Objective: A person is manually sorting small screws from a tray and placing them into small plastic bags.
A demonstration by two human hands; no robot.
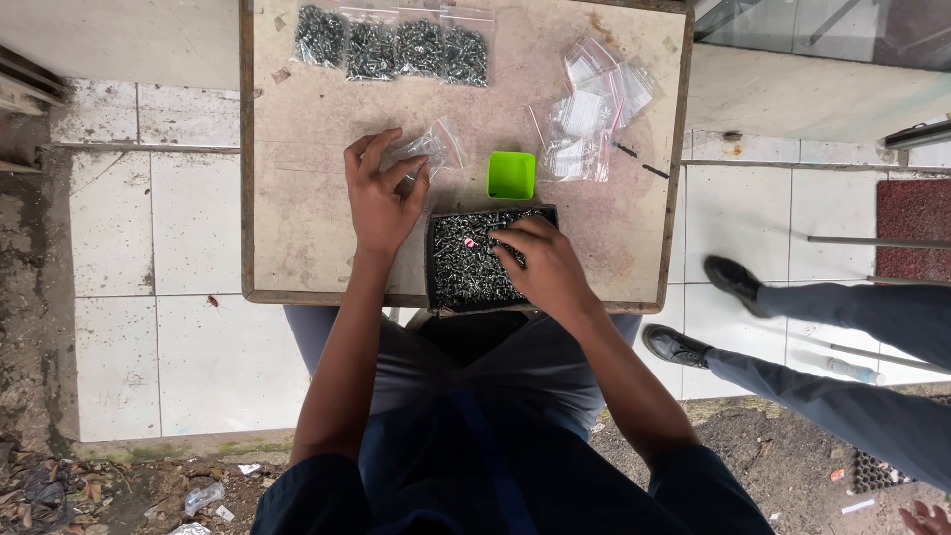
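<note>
On a small worn table point(297, 198), my left hand point(379, 193) pinches a small clear plastic bag point(433, 149) against the tabletop. A black tray point(434, 272) full of small dark screws point(466, 260) sits at the table's near edge. My right hand point(545, 266) reaches into the tray with fingers curled among the screws; what they hold is hidden. A small pink piece point(469, 243) lies among the screws.
A green square cup point(511, 174) stands just beyond the tray. Several filled screw bags point(391, 48) lie in a row at the far edge. A heap of empty clear bags point(592, 114) lies at the far right. Another person's legs and black shoes point(713, 307) are on the tiled floor to the right.
</note>
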